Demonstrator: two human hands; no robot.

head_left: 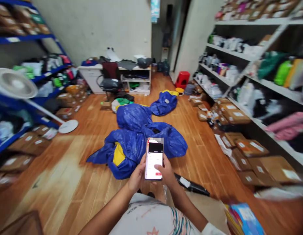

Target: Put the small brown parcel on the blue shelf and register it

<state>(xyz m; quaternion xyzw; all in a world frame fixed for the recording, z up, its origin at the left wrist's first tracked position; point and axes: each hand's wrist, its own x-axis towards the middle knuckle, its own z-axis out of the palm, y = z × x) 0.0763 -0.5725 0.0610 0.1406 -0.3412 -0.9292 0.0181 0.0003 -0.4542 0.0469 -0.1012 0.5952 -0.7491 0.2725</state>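
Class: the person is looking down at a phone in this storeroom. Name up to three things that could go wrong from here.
1. Both hands, left hand and right hand, are busy with the phone, eyes on it: the blue sacks ahead may trip them.
2. The black parcel lies near their feet.
3. The phone could slip onto the wooden floor.

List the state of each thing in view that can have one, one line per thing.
Phone: screen lit, upright, held in both hands.
Left hand: gripping the phone's left edge.
Right hand: holding the phone, thumb on the screen.
Blue sacks: slumped on the floor, partly open.
Fan: tilted over, leaning against the shelving.
Office chair: unoccupied, at the desk.
Cardboard parcels: closed, labelled.
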